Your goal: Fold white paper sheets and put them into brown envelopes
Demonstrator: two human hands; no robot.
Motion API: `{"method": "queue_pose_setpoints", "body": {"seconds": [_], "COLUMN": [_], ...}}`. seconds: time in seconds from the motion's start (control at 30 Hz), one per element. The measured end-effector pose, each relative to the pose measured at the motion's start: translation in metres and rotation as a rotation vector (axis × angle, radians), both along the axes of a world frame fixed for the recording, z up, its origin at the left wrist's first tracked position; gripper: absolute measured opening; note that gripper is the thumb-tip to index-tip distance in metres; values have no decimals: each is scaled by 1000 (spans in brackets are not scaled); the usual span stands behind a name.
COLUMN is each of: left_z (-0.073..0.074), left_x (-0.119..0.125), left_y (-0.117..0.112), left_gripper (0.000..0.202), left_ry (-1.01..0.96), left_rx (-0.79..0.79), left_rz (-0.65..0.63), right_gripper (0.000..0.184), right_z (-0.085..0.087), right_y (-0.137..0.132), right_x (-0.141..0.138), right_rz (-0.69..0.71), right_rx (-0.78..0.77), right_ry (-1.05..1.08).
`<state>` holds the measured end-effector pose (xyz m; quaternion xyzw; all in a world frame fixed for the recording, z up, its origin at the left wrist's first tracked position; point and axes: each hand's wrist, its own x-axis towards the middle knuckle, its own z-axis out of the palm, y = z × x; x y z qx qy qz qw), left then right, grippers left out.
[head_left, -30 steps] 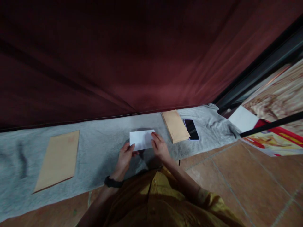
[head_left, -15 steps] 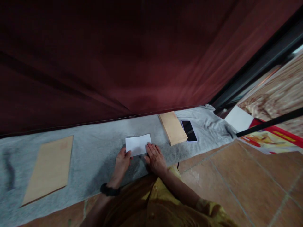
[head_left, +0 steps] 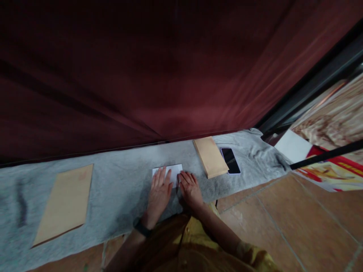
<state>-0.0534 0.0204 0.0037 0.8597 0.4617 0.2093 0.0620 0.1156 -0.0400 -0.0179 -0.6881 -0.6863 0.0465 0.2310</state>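
A small white sheet of paper lies on the grey cloth in front of me. My left hand rests flat over its left part, fingers stretched out and pointing away from me. At the paper's right edge is my right hand, its fingers extended and lying on or beside that edge. Both hands cover the near part of the sheet. To the right sits a stack of brown envelopes. Farther left, a larger brown envelope or envelope stack lies apart from the hands.
A phone with a dark screen lies just right of the brown stack. A dark red curtain hangs along the cloth's far edge. Tiled floor, a black bar and a printed red sheet are at the right.
My left hand has let go of the paper's left edge and moved onto its top, fingers now flat. The paper lies lower and flatter. My right hand stays at the right edge.
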Motion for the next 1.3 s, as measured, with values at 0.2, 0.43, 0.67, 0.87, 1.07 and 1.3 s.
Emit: {"method": "queue_pose_setpoints", "body": {"seconds": [0.2, 0.43, 0.67, 0.87, 1.07, 1.3], "left_z": [-21, -15, -20, -27, -21, -26], "left_x": [13, 10, -3, -26, -3, 8], "left_y": [4, 8, 16, 14, -3, -15], "left_gripper": [53, 52, 62, 67, 55, 59], "left_ry": [112, 195, 209, 151, 173, 186], "left_rx": [-56, -28, 27, 44, 35, 27], "left_rz": [-62, -85, -9, 84, 0, -110], "right_gripper": [46, 47, 50, 52, 52, 53], "right_z": [0, 8, 5, 3, -4, -5], "right_y": [6, 28, 28, 27, 28, 28], "right_x": [1, 10, 11, 11, 10, 10], "right_rz": [26, 77, 71, 79, 62, 59], "right_rx": [-14, -102, -80, -43, -36, -39], "right_ry": [3, -25, -65, -83, -104, -113]}}
